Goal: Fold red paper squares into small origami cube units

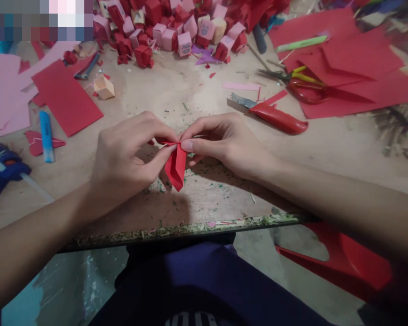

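A small folded piece of red paper [178, 168] hangs between my two hands, above the table near its front edge. My left hand [129, 149] pinches its upper left side between thumb and fingers. From the other side, my right hand [221, 140] grips the top of the same paper with thumb and forefinger. The paper has a crease down its middle and a pointed lower end. Part of its upper edge is hidden behind my fingertips.
Small red and pink paper boxes [168, 38] are heaped at the back. To the right lie a red utility knife [279, 118], scissors [308, 86] and red sheets [357, 95]. A blue glue gun [3, 170], blue marker [46, 136] and red card [66, 95] lie left.
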A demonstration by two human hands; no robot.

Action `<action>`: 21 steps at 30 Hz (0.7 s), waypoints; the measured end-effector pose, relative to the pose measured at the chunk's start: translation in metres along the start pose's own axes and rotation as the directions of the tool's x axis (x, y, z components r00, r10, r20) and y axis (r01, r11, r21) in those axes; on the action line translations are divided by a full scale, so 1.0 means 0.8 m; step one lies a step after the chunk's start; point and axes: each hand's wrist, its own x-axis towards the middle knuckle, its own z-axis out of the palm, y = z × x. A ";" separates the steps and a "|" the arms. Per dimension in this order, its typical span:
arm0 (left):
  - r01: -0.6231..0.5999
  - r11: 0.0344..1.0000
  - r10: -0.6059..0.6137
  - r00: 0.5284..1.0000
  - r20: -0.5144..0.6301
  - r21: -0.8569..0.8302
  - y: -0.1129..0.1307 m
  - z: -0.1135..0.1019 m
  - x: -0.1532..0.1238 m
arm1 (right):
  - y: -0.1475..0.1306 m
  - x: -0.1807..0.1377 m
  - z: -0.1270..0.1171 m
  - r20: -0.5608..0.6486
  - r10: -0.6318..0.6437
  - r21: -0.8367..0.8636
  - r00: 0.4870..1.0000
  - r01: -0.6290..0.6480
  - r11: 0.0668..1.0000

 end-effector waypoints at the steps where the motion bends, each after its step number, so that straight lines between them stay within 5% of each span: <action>1: -0.004 1.000 0.004 1.000 -0.012 0.008 0.001 0.000 0.000 | 0.000 0.000 0.000 0.002 0.003 0.000 1.000 -0.003 1.000; 9: -0.089 0.996 0.089 0.996 -0.033 0.000 0.000 0.001 0.000 | 0.003 0.001 -0.001 -0.016 0.001 0.054 1.000 0.000 0.999; 21: -0.035 0.999 0.035 0.999 -0.037 -0.005 0.000 -0.002 0.001 | 0.006 0.003 -0.006 -0.045 -0.005 0.088 0.999 0.009 0.996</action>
